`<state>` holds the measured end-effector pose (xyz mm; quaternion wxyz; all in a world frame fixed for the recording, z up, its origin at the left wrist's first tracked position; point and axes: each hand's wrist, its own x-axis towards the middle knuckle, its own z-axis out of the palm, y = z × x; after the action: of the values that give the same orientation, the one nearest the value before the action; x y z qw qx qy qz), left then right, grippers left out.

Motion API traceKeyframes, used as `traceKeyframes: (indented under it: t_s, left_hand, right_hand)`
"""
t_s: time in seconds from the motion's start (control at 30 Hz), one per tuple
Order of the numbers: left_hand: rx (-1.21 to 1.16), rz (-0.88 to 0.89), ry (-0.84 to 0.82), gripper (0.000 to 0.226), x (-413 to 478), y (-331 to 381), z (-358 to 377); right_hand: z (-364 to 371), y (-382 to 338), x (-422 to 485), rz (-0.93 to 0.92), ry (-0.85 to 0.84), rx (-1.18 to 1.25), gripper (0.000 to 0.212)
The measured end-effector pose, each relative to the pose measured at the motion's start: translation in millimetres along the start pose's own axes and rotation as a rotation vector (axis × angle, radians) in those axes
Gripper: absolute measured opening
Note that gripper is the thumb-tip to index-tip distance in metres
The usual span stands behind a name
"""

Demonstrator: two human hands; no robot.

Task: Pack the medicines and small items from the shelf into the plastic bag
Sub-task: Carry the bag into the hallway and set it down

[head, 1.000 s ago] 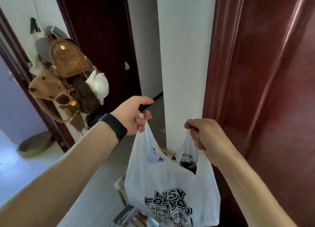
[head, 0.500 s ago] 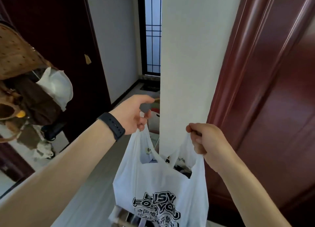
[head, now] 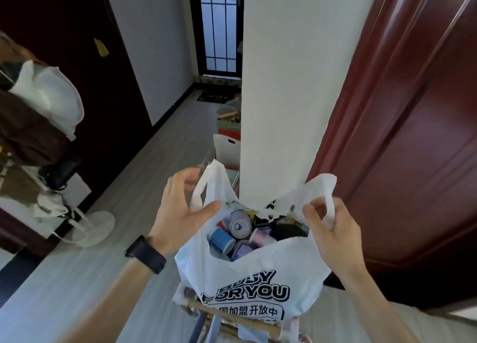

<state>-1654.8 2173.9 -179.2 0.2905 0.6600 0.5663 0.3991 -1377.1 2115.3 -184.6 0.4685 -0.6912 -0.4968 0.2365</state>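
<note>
A white plastic bag (head: 247, 273) with black "FOR YOU" print stands open below me, resting on the shelf's top (head: 232, 320). Inside lie several small items: a blue spool-like bottle (head: 222, 239), a grey-topped can (head: 240, 225), pink and purple containers and something dark. My left hand (head: 180, 208), with a black wristband, is spread beside the bag's upright left handle (head: 211, 180), its thumb resting on the rim. My right hand (head: 333, 231) curls loosely around the right handle (head: 329, 208).
A white pillar (head: 284, 84) rises right behind the bag, with a red-brown door (head: 413, 149) to its right. Boxes (head: 227, 139) sit on the floor past the pillar. At left are hanging bags (head: 46, 97) and a white fan base (head: 95, 226).
The bag has come down from hanging in the air and now rests on the shelf. My left hand has opened off its handle. My view has tilted down into the bag.
</note>
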Motion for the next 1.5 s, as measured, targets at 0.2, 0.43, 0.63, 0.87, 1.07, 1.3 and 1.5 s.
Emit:
traceKeyframes:
  t_s: [0.2, 0.43, 0.63, 0.87, 1.07, 1.3, 1.5]
  left_hand:
    - [-0.02, -0.093, -0.096, 0.125, -18, -50, 33]
    - [0.125, -0.075, -0.169, 0.116, -18, -87, 53]
    - [0.365, 0.065, -0.164, 0.059, -6, -108, 72]
    - [-0.04, -0.302, 0.218, 0.046, 13, -60, 98]
    - [-0.188, -0.3, 0.22, 0.037, 53, -30, 119]
    - [0.592, -0.067, -0.444, 0.02, 7, -87, 166]
    - [0.053, -0.167, -0.359, 0.058, -11, -71, 124]
  right_hand:
    - [13, 57, -27, 0.013, 0.185, -0.085, 0.093]
    - [15, 115, -36, 0.095, 0.062, 0.157, 0.117]
    - [26, 122, -14, 0.006, -0.176, -0.083, 0.052]
    - [57, 75, 24, 0.117, -0.105, 0.074, 0.04]
    - [89, 62, 59, 0.129, -0.128, -0.057, 0.018]
    - [117, 101, 56, -0.038, -0.434, -0.573, 0.02]
    - [86, 122, 30, -0.088, -0.515, -0.32, 0.054]
